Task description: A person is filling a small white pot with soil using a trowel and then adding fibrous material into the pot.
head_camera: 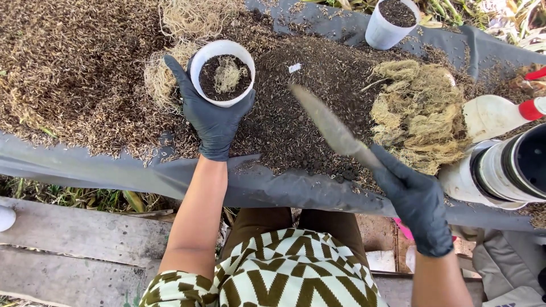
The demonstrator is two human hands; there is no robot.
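My left hand, in a dark glove, grips a small white pot from below. The pot holds dark soil with a tuft of pale roots on top. My right hand, also gloved, holds a narrow metal trowel whose blade points up and left over a heap of dark soil mixed with husks. The blade's tip is a short way right of the pot and apart from it.
A clump of pale fibrous roots lies right of the trowel. A second white pot of soil stands at the back. A stack of white pots and a spray bottle lie at the right. Grey sheeting edges the bench.
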